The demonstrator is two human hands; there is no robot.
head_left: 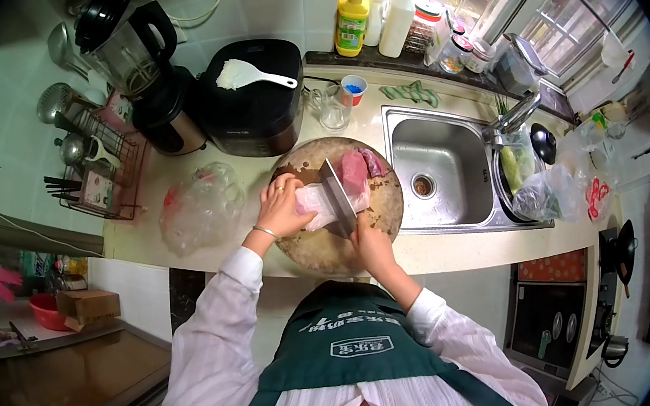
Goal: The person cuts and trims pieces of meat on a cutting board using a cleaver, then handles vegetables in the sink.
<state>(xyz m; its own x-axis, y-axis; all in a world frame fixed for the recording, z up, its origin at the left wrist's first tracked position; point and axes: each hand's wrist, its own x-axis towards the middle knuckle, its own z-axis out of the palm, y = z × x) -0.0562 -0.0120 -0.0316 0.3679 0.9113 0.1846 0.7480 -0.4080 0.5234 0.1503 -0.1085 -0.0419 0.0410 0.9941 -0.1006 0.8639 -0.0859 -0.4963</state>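
Note:
A piece of pale, fatty meat (312, 204) lies on a round wooden board (315, 254). My left hand (281, 206) rests on its left end, fingers closed against it. In my right hand (371, 239) is the handle of a wide cleaver (337, 195), whose blade stands across the meat just right of my left hand. Redder meat (353, 171) lies on the board to the right of the blade, with a darker piece (373, 162) beside it. The blade hides part of the meat, and my fingers cover the cleaver's handle.
Right of the board is a steel sink (451, 175). Left of it lies a crumpled plastic bag (202, 207). Behind stand a rice cooker (255, 114), a glass mug (334, 108), a paper cup (353, 91) and a blender (158, 102). Bagged vegetables (520, 163) are beyond the sink.

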